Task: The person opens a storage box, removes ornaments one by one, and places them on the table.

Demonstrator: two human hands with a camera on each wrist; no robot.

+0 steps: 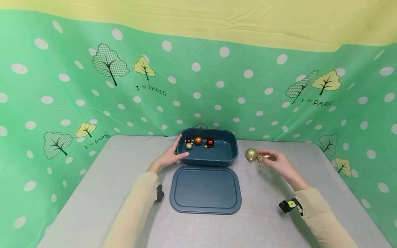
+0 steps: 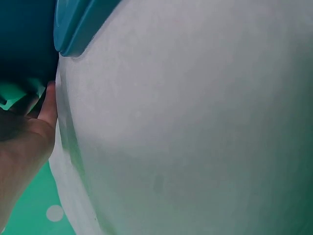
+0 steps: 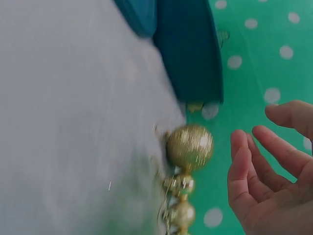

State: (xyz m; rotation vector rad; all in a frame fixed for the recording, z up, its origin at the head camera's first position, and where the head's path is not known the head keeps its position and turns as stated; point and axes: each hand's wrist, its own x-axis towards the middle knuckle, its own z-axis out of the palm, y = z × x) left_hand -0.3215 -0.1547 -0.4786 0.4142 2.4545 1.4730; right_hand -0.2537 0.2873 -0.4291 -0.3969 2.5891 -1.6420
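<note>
The left hand (image 1: 170, 157) rests on the left end of the teal bin (image 1: 227, 156), thumb at the near wall and fingers curved around the corner, gripping it; the left wrist view shows only the palm side against that wall. Inside the bin, toward its left half, lie 4 small baubles: a dark red one (image 1: 188, 140), a pale gold one (image 1: 189, 146), an orange one (image 1: 198, 140) and a red one (image 1: 210, 142). The bin's flat lid (image 1: 205, 189) lies on the gray tabletop (image 1: 93, 193) just in front of it, between the 2 forearms.

Right of the bin, near its right wall but apart from it, the gold glitter bauble (image 1: 251, 154) sits low over the tabletop. Its string of smaller beads runs rightward to the right hand (image 1: 279, 163), which pinches that tail end between fingertips. So the ornament's long axis lies left to right, ball leading toward the bin, and the right hand is the nearer one.
</note>
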